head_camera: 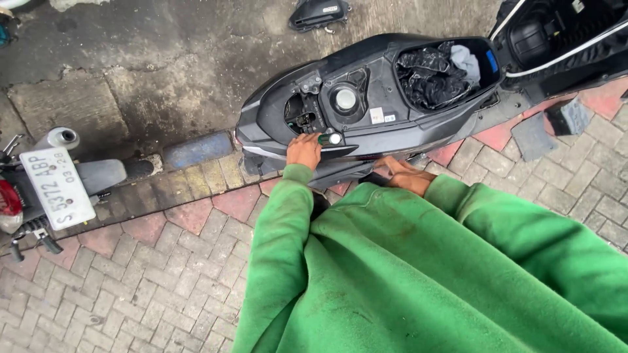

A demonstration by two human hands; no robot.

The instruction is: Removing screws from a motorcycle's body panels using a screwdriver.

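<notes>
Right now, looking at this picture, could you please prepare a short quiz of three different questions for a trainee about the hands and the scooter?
1. True or false: the left hand holds a green-handled tool at the black scooter body.
2. What lies in the open under-seat storage compartment? A) crumpled black plastic sheet B) a red helmet C) nothing
3. Fill in: the right hand rests low against the scooter's ____.

Key: 1 true; 2 A; 3 side panel.

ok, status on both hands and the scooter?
Left hand grips a green-handled tool at the black scooter's open rear. Right hand rests low on the side panel, holding nothing visible. Nothing blocking.
</notes>
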